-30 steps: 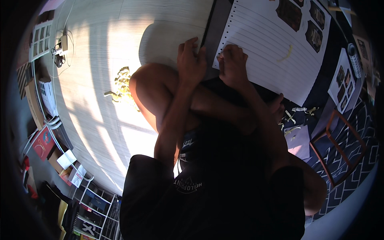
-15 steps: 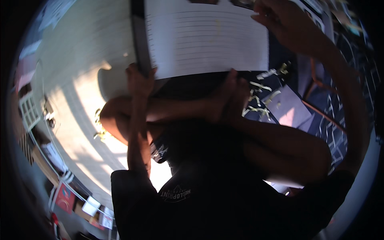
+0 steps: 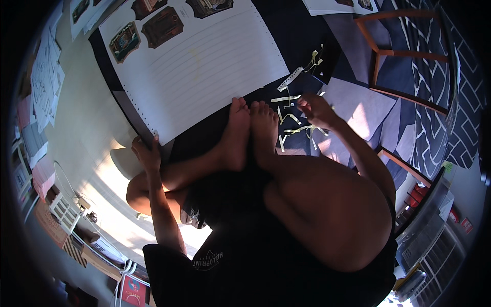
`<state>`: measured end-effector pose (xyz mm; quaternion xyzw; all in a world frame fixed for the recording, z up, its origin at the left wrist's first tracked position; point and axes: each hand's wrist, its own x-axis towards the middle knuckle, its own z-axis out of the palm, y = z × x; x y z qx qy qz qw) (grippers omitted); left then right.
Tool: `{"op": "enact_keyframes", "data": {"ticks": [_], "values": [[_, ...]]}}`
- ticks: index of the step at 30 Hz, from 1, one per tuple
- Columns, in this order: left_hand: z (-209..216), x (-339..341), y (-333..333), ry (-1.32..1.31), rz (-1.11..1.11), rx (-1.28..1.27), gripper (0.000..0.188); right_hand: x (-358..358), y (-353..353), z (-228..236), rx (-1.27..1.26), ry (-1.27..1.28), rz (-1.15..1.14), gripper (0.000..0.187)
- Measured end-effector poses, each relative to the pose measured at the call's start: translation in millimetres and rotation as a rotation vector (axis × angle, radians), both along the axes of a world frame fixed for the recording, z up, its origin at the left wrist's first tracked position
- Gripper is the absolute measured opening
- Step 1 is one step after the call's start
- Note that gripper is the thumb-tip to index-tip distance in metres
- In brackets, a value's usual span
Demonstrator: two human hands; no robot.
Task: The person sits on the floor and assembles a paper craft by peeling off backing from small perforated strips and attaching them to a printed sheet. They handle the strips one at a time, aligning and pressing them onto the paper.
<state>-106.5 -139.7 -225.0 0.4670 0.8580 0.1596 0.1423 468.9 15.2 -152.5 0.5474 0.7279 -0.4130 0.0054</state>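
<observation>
A large white sheet [image 3: 215,82] with printed lines, small marks along its edges and dark plaque-shaped pictures [image 3: 162,27] lies on a dark board [image 3: 123,105]. At the near left corner, my left hand [image 3: 147,153] is closed round the board's edge, its thumb beside the sheet's corner. My right hand [image 3: 318,111] hovers over pale yellow strips [image 3: 291,120] scattered right of my feet. Its fingers are curled together; whether a strip is between them is too small to tell. A white strip with dark dots [image 3: 290,79] lies by the sheet's right edge.
My bare feet [image 3: 238,125] rest against the sheet's near edge. A flat black object [image 3: 327,62] lies beyond the strips. Wooden frames [image 3: 409,52] stand at right over dark patterned cloth [image 3: 458,133]. Stacked papers [image 3: 45,84] and a cable with a plug [image 3: 84,205] are at left.
My right hand has come down from the sheet's far right to the strips. My left hand still holds the near left corner. The view has shifted, showing more of the sheet's pictures.
</observation>
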Motion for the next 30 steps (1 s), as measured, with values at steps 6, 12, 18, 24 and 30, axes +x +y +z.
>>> {"op": "enact_keyframes", "data": {"ticks": [6,12,18,24,30], "values": [[-14.0,-16.0,-5.9,-0.132,0.062,0.081,0.064,-12.9,-32.3,-41.2,0.203,0.141,-0.239,0.012],[-14.0,-3.6,0.0,-0.229,0.074,0.165,0.055,16.8,1.5,-42.0,0.481,0.187,-0.398,0.010],[-2.9,0.3,-0.8,-0.139,0.067,0.150,0.051,67.2,53.0,-55.5,0.661,-0.046,-0.457,0.014],[5.3,4.9,-0.4,-0.162,0.074,0.154,0.049,63.5,50.1,-59.0,0.577,-0.081,-0.519,0.011],[2.4,4.1,-0.4,-0.147,0.094,0.160,0.050,54.1,48.8,-62.8,0.565,-0.111,-0.614,0.010]]}}
